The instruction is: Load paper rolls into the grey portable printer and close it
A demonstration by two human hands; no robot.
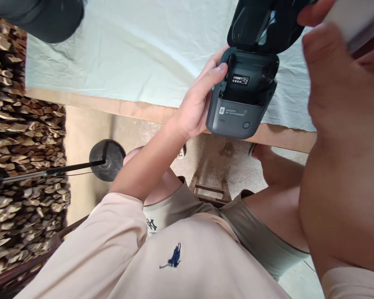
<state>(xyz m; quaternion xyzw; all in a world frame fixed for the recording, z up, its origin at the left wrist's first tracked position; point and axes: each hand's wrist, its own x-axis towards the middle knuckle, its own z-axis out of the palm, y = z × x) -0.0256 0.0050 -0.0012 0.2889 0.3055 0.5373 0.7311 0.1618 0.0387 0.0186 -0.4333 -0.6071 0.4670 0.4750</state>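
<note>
A dark grey portable label printer (pixel 233 120) is in my left hand (pixel 202 91), the thumb pressing its left rim and the other fingers behind it. Its lid (pixel 264 25) is swung up, and the paper compartment inside shows a small printed label. My right hand (pixel 327 54), close to the camera at the upper right, has its thumb and a fingertip against a whitish object (pixel 358 20). That object is blurred and cut off by the frame edge, so I cannot tell its kind.
A pale cloth (pixel 127 54) covers the table, whose wooden edge (pixel 112 108) runs below the printer. A dark rounded object (pixel 50 20) lies at upper left. Stacked split firewood (pixel 25 145), a stand with a round black base (pixel 107 160) and a wooden stool (pixel 210 189) are lower down.
</note>
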